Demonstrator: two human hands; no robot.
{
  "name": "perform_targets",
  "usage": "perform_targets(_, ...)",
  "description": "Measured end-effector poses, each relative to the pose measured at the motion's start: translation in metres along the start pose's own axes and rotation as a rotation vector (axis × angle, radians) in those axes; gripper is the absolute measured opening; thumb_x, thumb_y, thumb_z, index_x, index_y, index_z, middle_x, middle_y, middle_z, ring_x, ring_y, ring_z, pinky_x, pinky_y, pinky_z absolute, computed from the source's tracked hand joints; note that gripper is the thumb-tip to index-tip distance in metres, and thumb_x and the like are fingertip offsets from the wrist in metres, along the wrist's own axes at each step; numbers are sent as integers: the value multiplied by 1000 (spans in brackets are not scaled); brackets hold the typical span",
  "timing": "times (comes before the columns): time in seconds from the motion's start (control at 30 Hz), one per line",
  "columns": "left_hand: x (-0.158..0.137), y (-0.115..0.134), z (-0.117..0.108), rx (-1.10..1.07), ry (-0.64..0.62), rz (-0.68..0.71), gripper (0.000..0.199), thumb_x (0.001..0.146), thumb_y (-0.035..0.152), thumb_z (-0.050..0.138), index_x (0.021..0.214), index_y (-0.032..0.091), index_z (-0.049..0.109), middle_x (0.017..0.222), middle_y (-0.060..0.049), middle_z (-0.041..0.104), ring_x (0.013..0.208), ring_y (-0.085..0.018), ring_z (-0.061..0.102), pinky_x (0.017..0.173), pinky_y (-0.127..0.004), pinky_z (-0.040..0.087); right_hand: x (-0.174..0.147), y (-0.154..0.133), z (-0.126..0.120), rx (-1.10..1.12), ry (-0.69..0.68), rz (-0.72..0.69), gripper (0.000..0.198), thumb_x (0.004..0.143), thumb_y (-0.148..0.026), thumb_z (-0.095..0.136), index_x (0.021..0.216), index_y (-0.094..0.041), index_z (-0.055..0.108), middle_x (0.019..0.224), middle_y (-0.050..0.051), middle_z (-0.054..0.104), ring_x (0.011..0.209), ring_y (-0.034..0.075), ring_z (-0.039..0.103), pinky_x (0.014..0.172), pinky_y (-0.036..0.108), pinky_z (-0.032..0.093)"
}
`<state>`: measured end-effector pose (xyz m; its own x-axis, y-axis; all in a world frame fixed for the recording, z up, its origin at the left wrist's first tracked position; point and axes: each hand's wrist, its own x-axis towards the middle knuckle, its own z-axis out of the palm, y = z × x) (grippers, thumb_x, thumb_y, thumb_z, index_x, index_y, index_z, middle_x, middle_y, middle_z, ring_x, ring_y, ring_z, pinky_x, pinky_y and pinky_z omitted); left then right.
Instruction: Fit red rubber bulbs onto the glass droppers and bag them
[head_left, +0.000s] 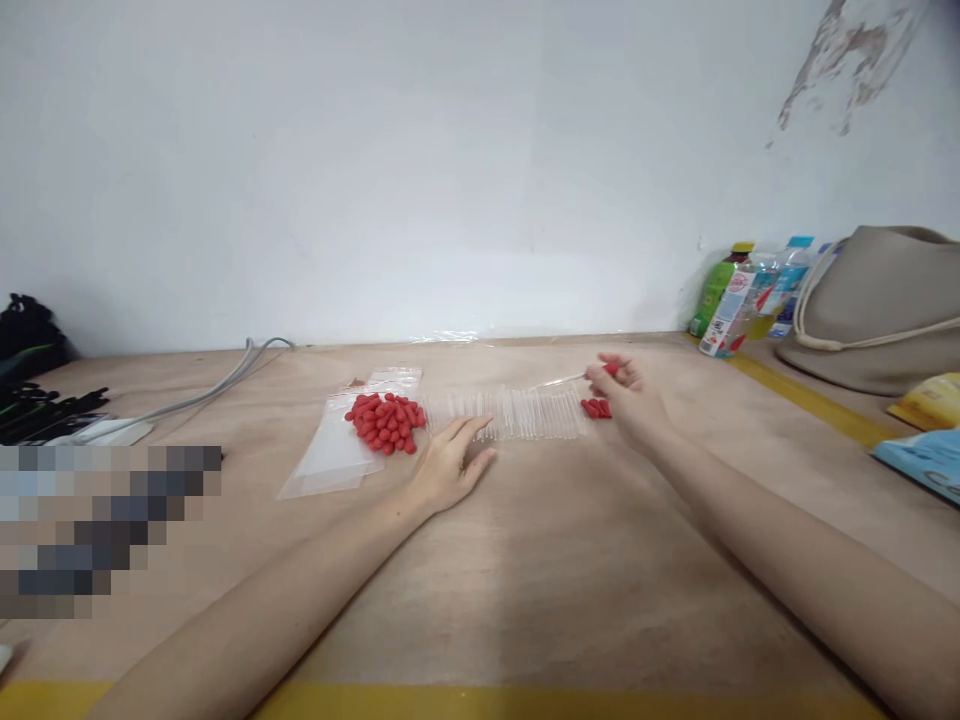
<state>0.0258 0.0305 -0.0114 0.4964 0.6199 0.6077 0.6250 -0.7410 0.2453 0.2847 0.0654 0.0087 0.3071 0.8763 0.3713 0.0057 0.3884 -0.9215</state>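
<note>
My left hand (452, 464) lies on the table with its fingers stretched out and apart, fingertips at the near edge of a row of thin clear tubes (525, 414). My right hand (626, 392) pinches a small red bulb (612, 369) to the right of the row. From its fingers a thin clear tube (555, 382) slants left above the row's far edge; the joint between tube and bulb is hidden. Several red bulbs (596, 408) lie beside the row under my right hand. A bigger heap of red bulbs (384, 422) sits left of my left hand.
Clear plastic bags (326, 465) lie under and around the heap. Drink bottles (731, 300) and a grey-brown bag (874, 310) stand at the back right. Blue and yellow packets (926, 458) lie at the right edge. Grey cables (217, 385) and black items (45, 410) are at the left.
</note>
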Motion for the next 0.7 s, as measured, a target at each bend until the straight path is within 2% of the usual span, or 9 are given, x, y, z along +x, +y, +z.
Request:
perform_targets(0.07,0,0,1,2,-14,5,37,81,24,50,117,16,46,103,-9,56,97,-20,51,84,-35,43,19,0,-22,-29,112,-5,41,64,-41,63,96,-20,49,73,-1,56,53,7,48,49,21,40)
perform_targets(0.13,1,0,1,0,-22,12,34,81,23,49,114,17,47,102,-8,56,96,-20,51,83,-35,43,35,3,-43,-162,161,-18,36,67,-42,59,93,-18,54,70,-1,54,54,8,48,50,21,39)
perform_targets(0.2,1,1,2,-2,-27,15,32,80,22,49,112,18,48,101,-8,56,95,-21,51,82,-36,43,46,10,-60,-348,145,-36,37,71,-42,53,98,-17,56,66,0,54,55,10,49,51,23,38)
perform_targets(0.27,2,1,2,-3,-36,13,30,80,22,49,110,18,50,101,-8,56,94,-22,52,81,-37,43,53,18,-67,-590,70,-31,40,72,-41,52,102,-15,57,59,-1,52,53,12,48,51,24,36)
perform_targets(0.37,1,1,3,-4,-43,7,27,80,22,49,107,18,51,100,-8,56,93,-21,52,81,-37,43,59,32,-64,-918,-63,-26,39,72,-39,53,103,-14,59,57,0,54,55,13,51,52,24,36)
perform_targets(0.43,1,1,3,-7,-44,6,26,80,22,49,106,18,52,99,-8,57,92,-21,53,80,-36,44,61,40,-57,-1041,-99,-25,36,73,-38,52,99,-15,60,64,2,58,60,14,54,54,24,36)
perform_targets(0.53,0,0,3,-11,-38,11,25,80,22,49,105,19,52,97,-8,57,90,-21,53,78,-36,44,62,49,-48,-1097,-110,-6,37,71,-39,53,97,-14,61,72,5,61,64,16,55,54,24,36)
perform_targets(0.7,0,0,3,-9,-43,16,24,80,23,49,104,19,53,96,-7,57,89,-20,53,77,-36,44,54,46,-47,-1128,-89,-33,40,72,-41,52,100,-14,59,69,4,62,63,16,55,52,24,34)
